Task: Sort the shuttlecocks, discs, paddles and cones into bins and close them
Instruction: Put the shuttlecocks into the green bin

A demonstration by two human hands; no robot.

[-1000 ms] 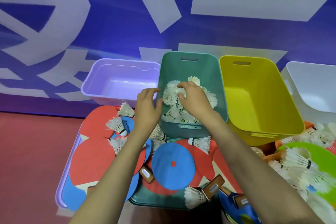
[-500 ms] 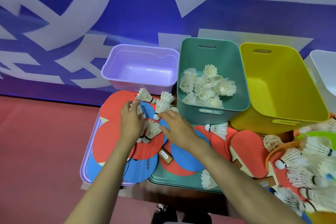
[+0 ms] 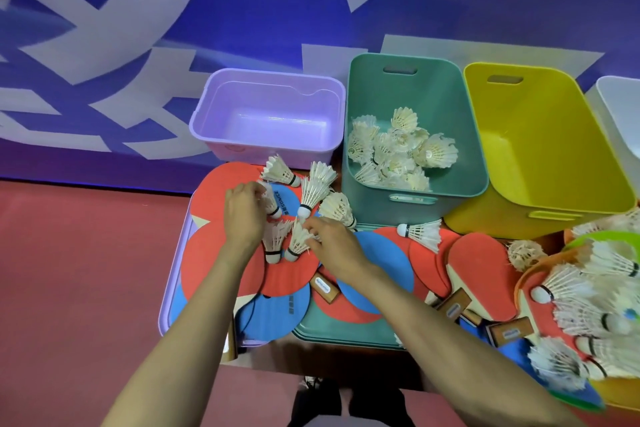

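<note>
Head view, one shuttlecock [image 3: 273, 206] is gripped in the curled fingers of the left hand [image 3: 244, 217], a second shuttlecock [image 3: 296, 246] is pinched by the right hand [image 3: 332, 244], both over overlapping paddles [image 3: 214, 260], a shuttlecock heap [image 3: 398, 152] is held in the green bin [image 3: 433, 90], flanked by the purple bin [image 3: 270, 74] and the yellow bin [image 3: 554, 149]

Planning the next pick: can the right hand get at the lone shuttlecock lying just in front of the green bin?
Probably yes. The lone shuttlecock lies uncovered atop a red paddle, close to the right hand, nothing between them; but that hand seems to pinch another shuttlecock.
</note>
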